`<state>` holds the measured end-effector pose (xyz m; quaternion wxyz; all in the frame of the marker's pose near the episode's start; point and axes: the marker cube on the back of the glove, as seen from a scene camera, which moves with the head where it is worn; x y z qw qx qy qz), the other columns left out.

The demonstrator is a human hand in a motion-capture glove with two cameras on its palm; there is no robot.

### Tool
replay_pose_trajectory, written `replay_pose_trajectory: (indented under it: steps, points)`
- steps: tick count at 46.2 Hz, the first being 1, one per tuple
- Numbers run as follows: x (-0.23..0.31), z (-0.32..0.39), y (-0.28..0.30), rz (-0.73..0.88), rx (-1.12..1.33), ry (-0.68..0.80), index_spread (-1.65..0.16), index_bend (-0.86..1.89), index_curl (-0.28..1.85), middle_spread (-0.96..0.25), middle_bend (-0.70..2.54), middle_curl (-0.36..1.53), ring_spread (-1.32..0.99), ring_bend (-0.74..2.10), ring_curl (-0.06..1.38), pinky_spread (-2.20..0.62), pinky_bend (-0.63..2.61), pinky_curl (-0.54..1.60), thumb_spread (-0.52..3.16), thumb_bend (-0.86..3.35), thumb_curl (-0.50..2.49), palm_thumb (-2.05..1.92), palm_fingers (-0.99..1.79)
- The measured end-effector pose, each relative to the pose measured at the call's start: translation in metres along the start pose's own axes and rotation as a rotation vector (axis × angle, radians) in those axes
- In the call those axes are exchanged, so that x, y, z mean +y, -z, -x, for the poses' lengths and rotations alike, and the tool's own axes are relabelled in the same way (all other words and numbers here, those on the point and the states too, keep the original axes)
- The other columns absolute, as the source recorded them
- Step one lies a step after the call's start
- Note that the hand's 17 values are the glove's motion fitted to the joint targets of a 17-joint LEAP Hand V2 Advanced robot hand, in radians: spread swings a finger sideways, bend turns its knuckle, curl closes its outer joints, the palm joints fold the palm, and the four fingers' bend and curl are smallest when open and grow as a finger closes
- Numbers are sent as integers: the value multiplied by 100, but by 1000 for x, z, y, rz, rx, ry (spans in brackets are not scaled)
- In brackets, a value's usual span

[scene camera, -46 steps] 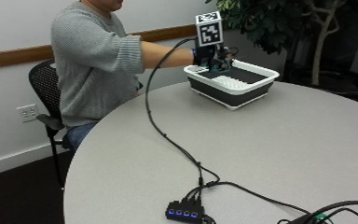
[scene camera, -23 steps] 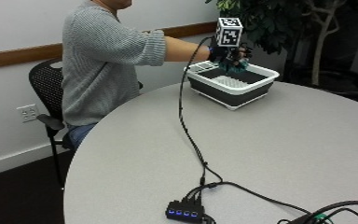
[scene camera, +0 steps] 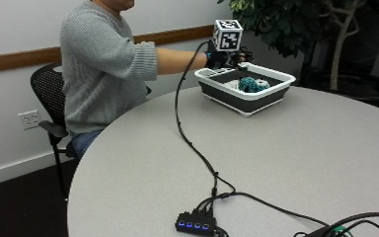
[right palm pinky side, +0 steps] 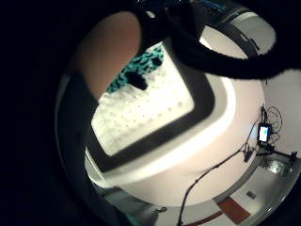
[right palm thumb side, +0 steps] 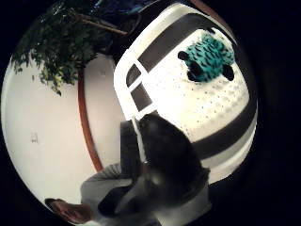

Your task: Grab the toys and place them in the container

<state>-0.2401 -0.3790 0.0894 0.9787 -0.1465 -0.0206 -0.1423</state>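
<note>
Round table [scene camera: 321, 148], container [scene camera: 268, 98] holding teal toy [scene camera: 252, 84]

Round table [scene camera: 321, 148] — potted tree [scene camera: 294, 24] behind

Teal toy [scene camera: 252, 84] w/ black spots – lying inside white-grey container [scene camera: 268, 95]

Round grey bench [scene camera: 294, 163] fills lower right of frame; pale wall [scene camera: 18, 24] across upper left, with a wooden rail [scene camera: 18, 58] running along it at about mid-height; white wall socket [scene camera: 29, 119] at left, low on the wall; white skirting [scene camera: 12, 170] beneath, meeting dark floor [scene camera: 18, 210] in lower left corner; black mesh-backed chair [scene camera: 45, 98] at left; leafy indoor tree [scene camera: 294, 24] at upper right, pale trunk showing; small black hub with blue lights [scene camera: 195, 223] on bench at bottom centre, cables trailing.
</note>
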Motion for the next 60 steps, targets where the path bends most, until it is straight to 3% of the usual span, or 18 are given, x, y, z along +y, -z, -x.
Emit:
replay_pose_trajectory:
  steps: [7, 19, 28, 39, 47, 60]
  points:
    - [84, -76, 35, -72, -17, -76, -36, 17, 47, -12, 11, 27, -4, 13, 21, 8, 83, 35, 133, -6, 23, -11, -24]
    - [214, -199, 71, -165, 14, -342, -37, 19, 45, -12, 13, 25, -5, 15, 20, 9, 75, 33, 140, -6, 16, -10, -16]
    - [301, -183, 42, -231, -24, -319, -37, 18, 44, -12, 14, 24, -5, 15, 19, 8, 74, 33, 141, -6, 14, -10, -14]
    - [416, -114, -49, -276, -70, -314, -37, 20, 44, -12, 16, 25, -5, 15, 17, 8, 72, 32, 142, -6, 11, -10, -10]
    - [448, -102, -85, -261, -58, -396, -37, 21, 45, -13, 16, 25, -5, 15, 16, 9, 71, 33, 142, -6, 10, -10, -9]
    - [444, -110, -88, -261, -34, -399, -37, 22, 45, -13, 16, 26, -5, 16, 16, 9, 71, 33, 142, -5, 10, -9, -8]
